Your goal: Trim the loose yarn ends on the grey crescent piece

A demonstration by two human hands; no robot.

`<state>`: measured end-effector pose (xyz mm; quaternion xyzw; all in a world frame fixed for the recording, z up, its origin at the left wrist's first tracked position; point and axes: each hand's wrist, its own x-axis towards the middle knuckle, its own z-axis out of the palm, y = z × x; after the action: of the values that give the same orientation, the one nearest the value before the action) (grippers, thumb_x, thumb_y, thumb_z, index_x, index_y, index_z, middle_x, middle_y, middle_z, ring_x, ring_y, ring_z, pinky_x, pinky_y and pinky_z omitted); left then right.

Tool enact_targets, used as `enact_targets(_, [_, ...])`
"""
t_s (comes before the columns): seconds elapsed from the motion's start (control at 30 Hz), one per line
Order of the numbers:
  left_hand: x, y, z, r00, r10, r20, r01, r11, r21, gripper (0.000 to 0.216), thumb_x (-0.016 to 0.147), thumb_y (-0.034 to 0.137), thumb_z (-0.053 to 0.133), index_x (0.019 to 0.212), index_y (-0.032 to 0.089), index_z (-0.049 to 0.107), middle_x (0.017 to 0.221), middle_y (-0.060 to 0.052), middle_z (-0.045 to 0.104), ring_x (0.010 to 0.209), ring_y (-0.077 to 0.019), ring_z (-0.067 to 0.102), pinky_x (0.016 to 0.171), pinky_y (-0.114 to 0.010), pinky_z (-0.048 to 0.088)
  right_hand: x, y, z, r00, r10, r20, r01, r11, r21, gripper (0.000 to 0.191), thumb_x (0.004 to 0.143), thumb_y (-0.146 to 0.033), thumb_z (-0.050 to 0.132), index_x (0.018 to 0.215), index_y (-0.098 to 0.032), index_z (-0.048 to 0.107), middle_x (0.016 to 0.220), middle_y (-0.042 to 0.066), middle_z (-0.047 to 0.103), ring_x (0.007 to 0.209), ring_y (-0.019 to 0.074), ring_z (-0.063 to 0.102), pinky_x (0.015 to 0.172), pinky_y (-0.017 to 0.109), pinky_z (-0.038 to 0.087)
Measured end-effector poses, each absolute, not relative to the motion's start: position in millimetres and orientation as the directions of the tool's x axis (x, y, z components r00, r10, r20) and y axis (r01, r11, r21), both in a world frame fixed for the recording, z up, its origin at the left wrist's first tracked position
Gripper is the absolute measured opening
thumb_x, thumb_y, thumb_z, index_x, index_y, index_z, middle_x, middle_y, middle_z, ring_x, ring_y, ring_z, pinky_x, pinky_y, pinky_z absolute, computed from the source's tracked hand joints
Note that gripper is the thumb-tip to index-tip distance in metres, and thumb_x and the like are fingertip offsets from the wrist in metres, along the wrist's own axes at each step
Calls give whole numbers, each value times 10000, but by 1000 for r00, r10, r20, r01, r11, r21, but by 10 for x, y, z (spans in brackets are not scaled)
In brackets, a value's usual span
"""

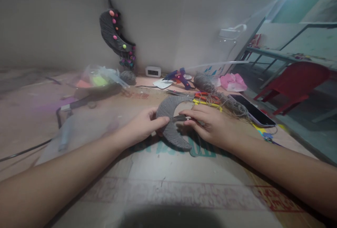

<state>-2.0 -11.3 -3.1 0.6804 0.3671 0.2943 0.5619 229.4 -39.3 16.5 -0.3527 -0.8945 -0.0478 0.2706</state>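
A crescent moon shape wrapped in grey yarn (171, 129) stands over the middle of the table, curving open to the right. My left hand (147, 124) grips its outer left edge, thumb lying across the front. At the inner curve, my right hand (205, 121) pinches a small dark pointed tool (179, 118), its tip touching the yarn near my left thumb. Blur hides what kind of tool it is. A thin loop of strand hangs below the right hand, near the crescent's lower tip.
Behind the hands lie a blue glue gun (180, 77), yellow-handled pliers (207, 104), grey yarn (205, 82) and a phone (251, 110). A plastic-wrapped bowl (96, 80) and white clock (153, 71) stand farther back. A decorated crescent (113, 34) hangs on the wall; a red chair (297, 84) stands right.
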Motion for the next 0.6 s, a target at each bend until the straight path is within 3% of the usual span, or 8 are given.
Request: enact_targets(0.6, [-46,-104,-38,581,813,-41,172,-73,982,210,858,381,582,907,179,616,771,0,607,663,-117,541,608,-231,402,2283,-396,182,-603,628,493,670,733,-115,290,948,-287,488,1062,-107,685,916,132,712,866,209,656,761,331,526])
